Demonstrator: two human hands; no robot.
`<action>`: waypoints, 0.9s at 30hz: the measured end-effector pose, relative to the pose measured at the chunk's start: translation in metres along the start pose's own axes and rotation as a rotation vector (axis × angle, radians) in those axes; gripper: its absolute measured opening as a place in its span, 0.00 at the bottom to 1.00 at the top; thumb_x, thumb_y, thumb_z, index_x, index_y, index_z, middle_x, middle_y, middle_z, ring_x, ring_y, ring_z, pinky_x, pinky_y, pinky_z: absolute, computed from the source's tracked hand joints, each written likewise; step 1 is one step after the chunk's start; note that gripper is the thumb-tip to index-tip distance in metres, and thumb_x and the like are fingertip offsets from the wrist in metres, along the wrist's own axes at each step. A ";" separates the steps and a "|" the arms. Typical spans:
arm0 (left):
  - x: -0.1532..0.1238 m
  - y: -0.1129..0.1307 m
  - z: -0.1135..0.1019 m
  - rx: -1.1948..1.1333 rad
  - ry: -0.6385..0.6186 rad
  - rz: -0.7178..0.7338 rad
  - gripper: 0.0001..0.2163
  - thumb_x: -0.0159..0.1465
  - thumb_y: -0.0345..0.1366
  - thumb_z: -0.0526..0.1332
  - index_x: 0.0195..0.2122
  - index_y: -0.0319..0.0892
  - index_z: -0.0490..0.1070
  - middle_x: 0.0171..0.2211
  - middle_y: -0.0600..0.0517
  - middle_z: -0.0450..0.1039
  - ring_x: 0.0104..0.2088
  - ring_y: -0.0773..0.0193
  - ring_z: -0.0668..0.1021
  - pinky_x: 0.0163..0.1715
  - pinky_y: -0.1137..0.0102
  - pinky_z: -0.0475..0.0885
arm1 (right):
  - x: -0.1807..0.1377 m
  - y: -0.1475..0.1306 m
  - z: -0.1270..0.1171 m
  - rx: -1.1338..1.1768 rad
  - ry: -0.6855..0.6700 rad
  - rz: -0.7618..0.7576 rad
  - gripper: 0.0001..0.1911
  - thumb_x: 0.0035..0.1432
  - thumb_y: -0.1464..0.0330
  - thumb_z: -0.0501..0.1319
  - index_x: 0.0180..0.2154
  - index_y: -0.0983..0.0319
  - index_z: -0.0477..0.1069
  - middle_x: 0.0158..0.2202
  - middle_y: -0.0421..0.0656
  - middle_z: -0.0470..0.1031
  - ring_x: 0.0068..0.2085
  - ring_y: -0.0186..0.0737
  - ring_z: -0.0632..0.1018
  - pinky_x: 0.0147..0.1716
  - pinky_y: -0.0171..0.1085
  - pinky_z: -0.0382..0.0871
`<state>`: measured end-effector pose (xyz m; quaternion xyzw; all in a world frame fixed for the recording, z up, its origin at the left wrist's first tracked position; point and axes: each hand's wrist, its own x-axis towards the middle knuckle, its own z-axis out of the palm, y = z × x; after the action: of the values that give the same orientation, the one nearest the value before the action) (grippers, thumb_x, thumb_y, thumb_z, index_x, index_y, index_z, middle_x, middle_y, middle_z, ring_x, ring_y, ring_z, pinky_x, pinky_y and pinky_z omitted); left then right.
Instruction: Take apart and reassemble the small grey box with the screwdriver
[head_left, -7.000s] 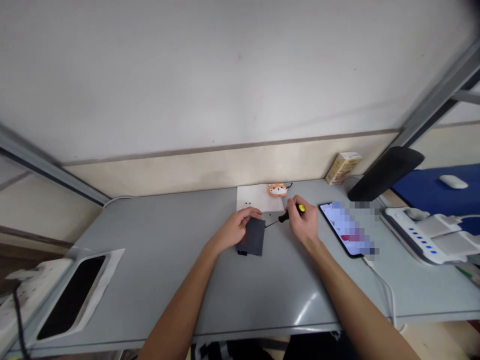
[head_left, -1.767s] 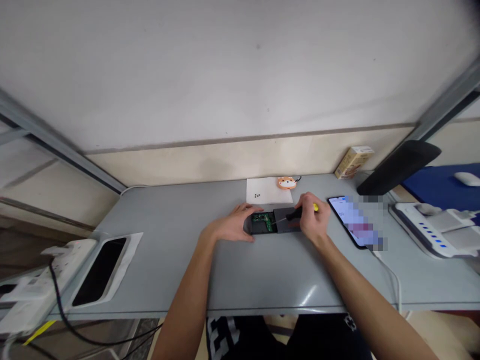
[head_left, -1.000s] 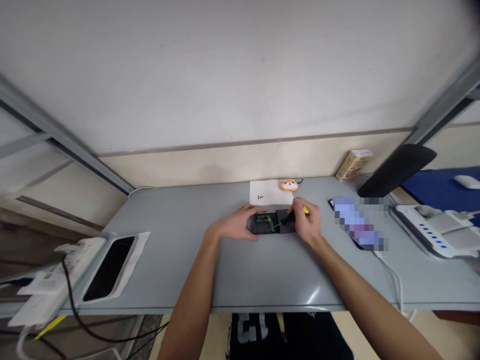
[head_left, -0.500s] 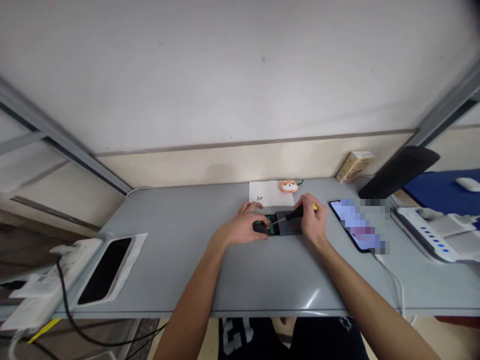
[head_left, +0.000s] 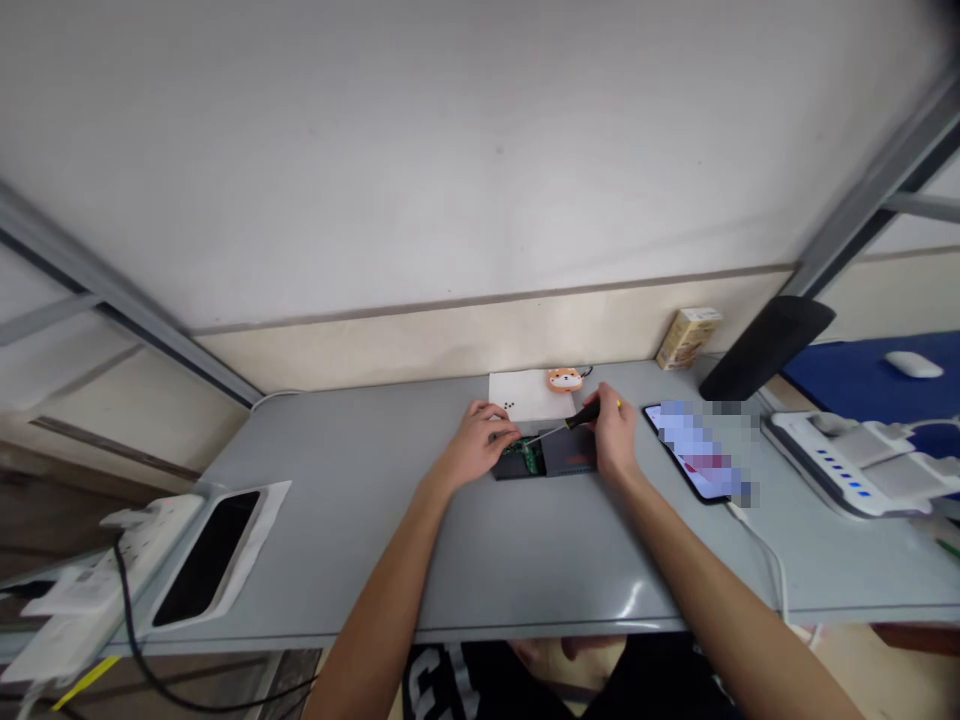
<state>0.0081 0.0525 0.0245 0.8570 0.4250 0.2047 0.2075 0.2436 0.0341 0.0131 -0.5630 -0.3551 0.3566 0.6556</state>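
A flat dark electronic device (head_left: 564,455) lies on the grey desk, its left part uncovered. There a green circuit board (head_left: 531,458) shows inside the black casing. My right hand (head_left: 615,435) grips a screwdriver (head_left: 583,414) by its black handle with a yellow end. Its thin metal shaft slants left, with the tip over the board near my left fingertips. My left hand (head_left: 480,443) rests at the device's back left corner, thumb and fingers closed together by the board. What they pinch, if anything, is hidden.
Behind the device lies white paper (head_left: 517,392) with several tiny dark pieces, plus an orange animal-faced case (head_left: 565,380). To the right are a lit phone (head_left: 694,455) on a cable, a small box (head_left: 688,338), a black cylinder (head_left: 769,348) and a power strip (head_left: 817,465). Another phone (head_left: 210,555) lies left.
My left hand has shifted from the device's left end to its back corner, uncovering more of the casing and board. The screwdriver tip has moved toward the back left. The view has shifted slightly.
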 end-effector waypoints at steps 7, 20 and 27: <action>0.010 0.009 0.017 0.048 0.276 0.124 0.14 0.75 0.43 0.55 0.45 0.47 0.80 0.41 0.48 0.75 0.48 0.57 0.72 0.52 0.61 0.71 | 0.007 0.005 0.002 -0.030 0.022 -0.018 0.21 0.63 0.54 0.55 0.24 0.61 0.69 0.20 0.37 0.66 0.24 0.35 0.67 0.25 0.33 0.60; 0.092 -0.009 0.032 0.278 0.124 0.057 0.05 0.68 0.37 0.66 0.39 0.46 0.83 0.39 0.47 0.76 0.48 0.54 0.73 0.51 0.60 0.70 | 0.003 -0.008 0.000 -0.062 0.068 -0.127 0.19 0.65 0.58 0.52 0.24 0.60 0.66 0.21 0.35 0.62 0.26 0.35 0.65 0.30 0.34 0.59; 0.061 -0.004 0.028 0.226 0.161 0.019 0.12 0.72 0.40 0.59 0.52 0.44 0.77 0.49 0.46 0.73 0.53 0.55 0.74 0.57 0.59 0.70 | -0.004 -0.010 0.003 -0.072 0.041 -0.136 0.19 0.65 0.58 0.52 0.25 0.60 0.66 0.24 0.36 0.64 0.29 0.36 0.66 0.31 0.34 0.60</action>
<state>0.0543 0.0988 0.0097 0.8597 0.4523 0.2256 0.0731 0.2399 0.0310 0.0229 -0.5679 -0.3917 0.2867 0.6647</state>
